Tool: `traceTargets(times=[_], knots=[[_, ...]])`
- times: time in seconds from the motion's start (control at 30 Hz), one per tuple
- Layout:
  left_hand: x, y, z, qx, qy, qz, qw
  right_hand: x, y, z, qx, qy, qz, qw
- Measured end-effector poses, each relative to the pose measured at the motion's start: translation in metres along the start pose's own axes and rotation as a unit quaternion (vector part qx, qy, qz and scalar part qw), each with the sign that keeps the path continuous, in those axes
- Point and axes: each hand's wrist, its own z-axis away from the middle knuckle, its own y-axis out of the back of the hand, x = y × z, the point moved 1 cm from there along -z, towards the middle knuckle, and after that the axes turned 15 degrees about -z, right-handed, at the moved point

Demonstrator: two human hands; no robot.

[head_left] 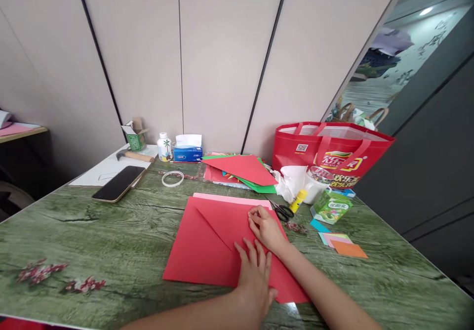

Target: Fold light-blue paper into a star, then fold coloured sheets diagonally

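A large sheet of red paper (202,251) lies on the table in front of me, with one part folded over so that a slanting edge runs across it. Pink paper (229,199) shows beneath its far edge. My left hand (255,273) rests flat on the red paper near its front, fingers stretched out and apart. Just beyond it, my right hand (267,227) has its thumb and fingertips drawn together in a pinch at the folded red paper. What lies right under those fingertips is partly hidden. Black-handled scissors (284,213) lie beside the paper's far right corner.
Behind the paper sit red and green sheets (244,168), a tape roll (172,179) and a tissue pack (187,152). A phone (120,183) and hammer (137,156) lie left. Rightward are a glue stick (298,201), green box (331,207), coloured cards (348,248) and red bag (296,147).
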Motion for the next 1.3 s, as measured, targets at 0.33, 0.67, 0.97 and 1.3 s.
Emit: traceTargets(times=[0.33,0.67,0.97,1.3], knots=[[-0.035,0.007,0.015,-0.036,-0.177,0.215,0.960,0.002,0.000,0.001,0.003,0.002,-0.014,1.000],[-0.127,-0.021,0.019,-0.083,-0.079,0.141,0.983,0.003,0.003,0.003,-0.009,0.003,-0.019,1.000],[-0.183,-0.052,0.019,-0.055,0.008,0.031,0.998,0.008,0.001,0.004,-0.007,0.011,-0.009,1.000],[-0.197,-0.064,0.013,-0.067,0.073,-0.011,0.995,0.002,0.005,0.003,-0.020,-0.010,0.015,1.000]])
